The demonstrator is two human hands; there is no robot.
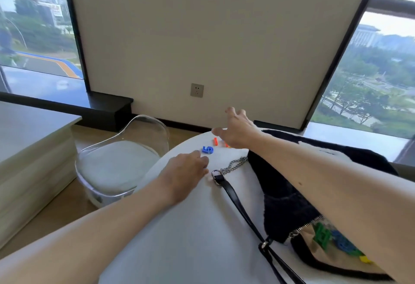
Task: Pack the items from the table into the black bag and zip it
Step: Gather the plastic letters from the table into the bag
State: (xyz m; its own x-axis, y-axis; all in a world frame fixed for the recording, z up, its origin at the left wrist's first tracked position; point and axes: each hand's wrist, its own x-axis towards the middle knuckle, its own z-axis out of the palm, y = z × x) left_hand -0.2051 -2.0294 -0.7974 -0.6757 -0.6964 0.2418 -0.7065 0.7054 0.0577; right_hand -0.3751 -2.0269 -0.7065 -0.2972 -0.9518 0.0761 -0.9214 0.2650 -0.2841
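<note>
Between the hands, blue number five, right hand spread empty, left hand flat.

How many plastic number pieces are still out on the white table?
3 visible: blue plastic 5 by the left hand; orange piece beyond it; another orange one partly under the right hand, which may hide more.

Bright, even daylight enters through the windows on both sides of the beige wall. Sky at the right window is blown out to white. Shadows on the white table are faint and soft. Wide-angle distortion bends the window frames outward. The whole picture looks slightly soft, the hands mildly blurred.
</note>
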